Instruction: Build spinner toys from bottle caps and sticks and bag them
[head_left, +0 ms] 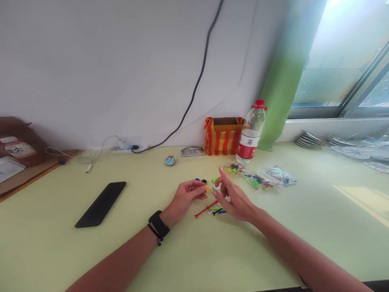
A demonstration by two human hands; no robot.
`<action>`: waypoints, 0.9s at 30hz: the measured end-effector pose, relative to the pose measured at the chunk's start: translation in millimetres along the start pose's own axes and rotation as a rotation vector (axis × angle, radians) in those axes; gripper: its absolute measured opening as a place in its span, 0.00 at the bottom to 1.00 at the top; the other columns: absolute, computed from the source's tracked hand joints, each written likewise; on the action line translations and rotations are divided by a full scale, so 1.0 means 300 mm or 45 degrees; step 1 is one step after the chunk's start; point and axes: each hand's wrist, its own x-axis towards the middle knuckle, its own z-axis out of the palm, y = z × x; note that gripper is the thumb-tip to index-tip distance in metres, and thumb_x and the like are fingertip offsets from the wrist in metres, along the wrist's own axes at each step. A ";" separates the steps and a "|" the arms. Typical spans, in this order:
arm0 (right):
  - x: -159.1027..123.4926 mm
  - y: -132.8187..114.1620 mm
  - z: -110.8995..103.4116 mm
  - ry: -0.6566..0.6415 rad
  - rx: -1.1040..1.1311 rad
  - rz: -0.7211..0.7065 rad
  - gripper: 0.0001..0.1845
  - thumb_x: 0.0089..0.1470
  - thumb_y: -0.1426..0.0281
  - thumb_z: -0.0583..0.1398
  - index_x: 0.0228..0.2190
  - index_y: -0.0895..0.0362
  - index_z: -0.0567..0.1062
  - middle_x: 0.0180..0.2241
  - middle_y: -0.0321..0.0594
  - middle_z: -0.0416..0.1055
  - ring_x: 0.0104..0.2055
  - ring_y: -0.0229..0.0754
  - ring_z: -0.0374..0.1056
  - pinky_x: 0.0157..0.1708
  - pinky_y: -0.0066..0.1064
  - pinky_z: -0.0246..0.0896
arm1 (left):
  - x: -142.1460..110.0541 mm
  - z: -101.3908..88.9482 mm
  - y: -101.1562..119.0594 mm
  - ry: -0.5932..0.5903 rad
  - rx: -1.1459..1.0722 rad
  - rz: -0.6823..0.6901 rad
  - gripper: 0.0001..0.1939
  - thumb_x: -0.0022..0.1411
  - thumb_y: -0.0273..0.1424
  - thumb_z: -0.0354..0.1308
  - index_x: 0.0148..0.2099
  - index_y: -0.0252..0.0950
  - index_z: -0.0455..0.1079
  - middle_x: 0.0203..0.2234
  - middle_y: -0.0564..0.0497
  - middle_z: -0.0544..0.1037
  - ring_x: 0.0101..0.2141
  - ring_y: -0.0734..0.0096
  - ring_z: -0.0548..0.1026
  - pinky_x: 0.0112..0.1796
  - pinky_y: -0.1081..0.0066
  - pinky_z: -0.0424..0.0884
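Note:
My left hand (189, 195) rests on the pale green table (170, 251), fingers curled in a pinch beside small blue, black and yellow plastic pieces (201, 182). A black band sits on that wrist. My right hand (232, 196) is just to the right, fingers loosely bent, pinching a small white piece (216, 187) with the index finger raised. Thin coloured sticks (209, 209), red, green, white and blue, lie under and between the hands. What the left fingers pinch is too small to name.
Clear bags of coloured pieces (261, 178) lie right of the hands. A water bottle (251, 134) and striped bag (221, 136) stand at the wall. A black phone (101, 204) lies at left, a small round tin (170, 160) and power strip (129, 148) farther back.

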 end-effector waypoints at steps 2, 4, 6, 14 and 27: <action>0.007 0.002 -0.006 -0.050 -0.025 -0.011 0.22 0.69 0.62 0.52 0.62 0.51 0.64 0.44 0.45 0.72 0.29 0.40 0.62 0.34 0.35 0.62 | 0.000 0.000 -0.001 -0.010 0.005 0.013 0.16 0.54 0.37 0.75 0.41 0.34 0.80 0.34 0.47 0.83 0.32 0.68 0.79 0.41 0.66 0.76; 0.017 0.001 -0.014 -0.055 -0.081 -0.008 0.18 0.70 0.61 0.50 0.38 0.54 0.77 0.32 0.43 0.70 0.29 0.41 0.61 0.33 0.36 0.59 | 0.000 0.000 -0.001 -0.005 0.015 0.025 0.16 0.54 0.37 0.75 0.41 0.34 0.80 0.32 0.47 0.82 0.32 0.68 0.79 0.40 0.67 0.76; 0.026 -0.001 -0.019 0.008 -0.087 0.033 0.28 0.71 0.61 0.48 0.20 0.54 0.67 0.22 0.39 0.61 0.26 0.41 0.57 0.30 0.36 0.54 | 0.000 0.001 0.000 0.004 0.024 0.027 0.15 0.54 0.37 0.74 0.41 0.34 0.80 0.30 0.48 0.82 0.31 0.69 0.79 0.39 0.68 0.75; 0.026 -0.020 0.006 0.031 0.254 0.188 0.11 0.65 0.59 0.58 0.35 0.52 0.68 0.31 0.39 0.71 0.30 0.41 0.65 0.32 0.33 0.64 | -0.006 0.002 0.003 -0.063 0.074 0.050 0.14 0.57 0.37 0.72 0.42 0.35 0.80 0.32 0.48 0.81 0.33 0.68 0.79 0.41 0.67 0.75; 0.011 -0.013 0.010 -0.004 0.145 0.108 0.29 0.66 0.63 0.57 0.65 0.47 0.58 0.39 0.40 0.74 0.34 0.42 0.67 0.38 0.36 0.67 | -0.001 -0.003 -0.008 0.009 0.045 0.046 0.16 0.54 0.37 0.75 0.43 0.36 0.82 0.37 0.47 0.84 0.33 0.69 0.79 0.43 0.65 0.76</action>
